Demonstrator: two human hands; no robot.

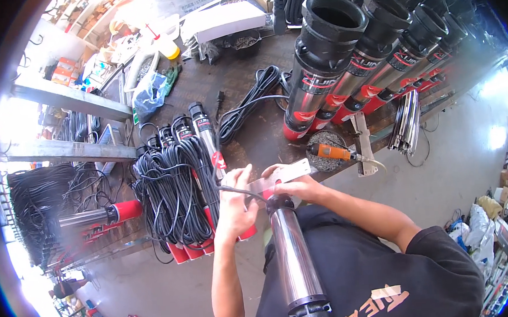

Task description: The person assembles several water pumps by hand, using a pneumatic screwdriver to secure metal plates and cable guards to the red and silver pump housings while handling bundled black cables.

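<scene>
A silver pump cylinder (295,255) with black ends leans upright against my torso, its upper end near my hands. My right hand (302,186) grips a thin, pale metal strip (294,171) with holes, fingers above and thumb below, just over the cylinder's top. Beside the strip's other end is my left hand (235,209), its fingers stretched and thumb apart. A black cable (243,190) crosses that hand and runs to the cylinder's top. Whether the left fingers touch the strip I cannot tell.
Bundled black cables (174,186) hang over slim red-ended pumps at left. Large silver pumps (319,76) stand in a row at right. An orange power tool (330,151) rests on a round grey-speckled dish. Metal strips (406,123) overhang the table edge. A cable coil (251,106) lies mid-table.
</scene>
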